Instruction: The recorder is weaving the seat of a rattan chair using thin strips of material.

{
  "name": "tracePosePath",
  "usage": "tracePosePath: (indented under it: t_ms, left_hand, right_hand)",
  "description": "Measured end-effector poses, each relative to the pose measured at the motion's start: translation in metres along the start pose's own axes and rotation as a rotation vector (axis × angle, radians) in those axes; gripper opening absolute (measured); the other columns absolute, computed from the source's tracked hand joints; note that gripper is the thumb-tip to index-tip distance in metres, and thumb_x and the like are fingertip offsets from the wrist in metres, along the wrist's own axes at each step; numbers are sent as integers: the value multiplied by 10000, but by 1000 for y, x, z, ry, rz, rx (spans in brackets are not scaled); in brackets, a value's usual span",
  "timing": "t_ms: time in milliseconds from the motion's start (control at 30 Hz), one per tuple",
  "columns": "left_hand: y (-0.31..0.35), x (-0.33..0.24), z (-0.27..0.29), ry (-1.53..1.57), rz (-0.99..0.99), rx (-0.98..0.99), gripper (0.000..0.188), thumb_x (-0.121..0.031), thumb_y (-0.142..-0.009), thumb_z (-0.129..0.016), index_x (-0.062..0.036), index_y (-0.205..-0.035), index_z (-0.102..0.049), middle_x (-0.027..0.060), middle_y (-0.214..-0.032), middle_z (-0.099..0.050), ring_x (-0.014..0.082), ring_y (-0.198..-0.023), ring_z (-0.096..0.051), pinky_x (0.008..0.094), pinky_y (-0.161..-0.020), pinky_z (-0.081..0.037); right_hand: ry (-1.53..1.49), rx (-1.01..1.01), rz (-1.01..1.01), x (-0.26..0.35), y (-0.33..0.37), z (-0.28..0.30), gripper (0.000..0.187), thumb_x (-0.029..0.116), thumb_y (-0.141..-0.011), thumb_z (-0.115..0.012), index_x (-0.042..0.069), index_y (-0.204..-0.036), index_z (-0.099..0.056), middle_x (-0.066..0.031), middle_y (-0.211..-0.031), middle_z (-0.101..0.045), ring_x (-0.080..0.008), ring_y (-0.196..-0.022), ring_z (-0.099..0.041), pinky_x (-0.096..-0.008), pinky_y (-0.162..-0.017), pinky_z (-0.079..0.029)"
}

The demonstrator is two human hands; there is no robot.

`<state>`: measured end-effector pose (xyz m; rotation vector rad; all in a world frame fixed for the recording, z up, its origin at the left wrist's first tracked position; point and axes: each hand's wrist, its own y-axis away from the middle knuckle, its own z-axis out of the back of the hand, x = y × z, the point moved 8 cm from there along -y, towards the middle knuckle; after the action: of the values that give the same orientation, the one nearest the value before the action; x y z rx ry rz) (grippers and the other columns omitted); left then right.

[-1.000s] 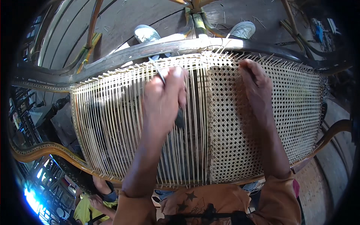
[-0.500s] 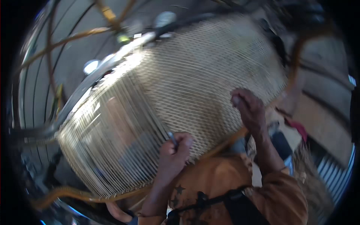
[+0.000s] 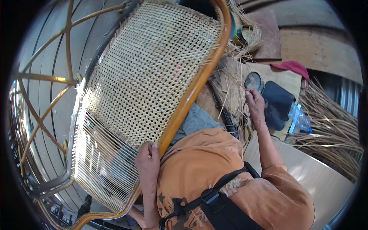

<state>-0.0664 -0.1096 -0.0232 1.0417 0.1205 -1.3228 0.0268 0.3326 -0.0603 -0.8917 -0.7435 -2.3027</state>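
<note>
The left hand's (image 3: 147,157) fingers are sitting folded narrow over the rail (image 3: 193,92), beside the cane (image 3: 145,69); the right hand's (image 3: 256,105) are pinching narrow near the dish (image 3: 253,81), well apart from it. What either is holding, I cannot tell. The cane is spanning leftward, likely being light, springy, brittle at its ends; the rail is looking stiff, smooth, best for gripping.

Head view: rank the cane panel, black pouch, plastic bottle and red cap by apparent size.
1. Cane panel
2. Black pouch
3. Plastic bottle and red cap: too alike to rank.
</note>
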Motion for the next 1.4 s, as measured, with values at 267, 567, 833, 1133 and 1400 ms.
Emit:
tracePosePath:
  t_ms: [267, 567, 833, 1133, 1400]
  left_hand:
    - [3, -3, -1, -52, -30, -104, 186, -168, -898, -555, 11, -869, -592, 140, -689, -585, 217, -612, -563, 338, -604, -454]
    - [5, -3, 1, -42, -55, -167, 182, -159, -895, -560, 19, -889, -595, 155, -735, -624, 240, -655, -607, 334, -634, -471]
    - [6, 1, 0, -14, -17, -169, 184, -158, -895, -562, 23, -899, -595, 149, -726, -616, 209, -639, -586, 326, -638, -473]
    - [5, 6, 0, 23, -29, -159, 202, -174, -897, -557, 24, -882, -599, 143, -711, -611, 201, -635, -574, 323, -632, -466]
    - [5, 4, 3, -5, -34, -157, 210, -184, -894, -562, 22, -878, -600, 147, -691, -594, 185, -615, -559, 324, -609, -458]
  right_hand:
    - [140, -160, -134, -79, 39, 44, 142, 145, -893, -570, 29, -964, -612, -42, -726, -576, -125, -652, -543, -277, -630, -461]
    - [320, 69, 173, -47, 55, -14, 118, 122, -861, -580, 38, -940, -605, -157, -887, -611, -316, -844, -605, -360, -742, -476]
    - [726, 365, 92, -37, 60, -41, 226, 98, -866, -452, 115, -1044, -590, -162, -1023, -585, -360, -953, -582, -465, -790, -467]
    - [714, 500, -10, -64, 72, -32, 202, 145, -862, -499, 31, -1009, -577, -232, -931, -616, -411, -913, -588, -463, -752, -475]
    - [120, -4, 146, -40, 68, 20, 142, 144, -857, -585, 37, -948, -563, -93, -768, -593, -148, -693, -568, -295, -650, -462]
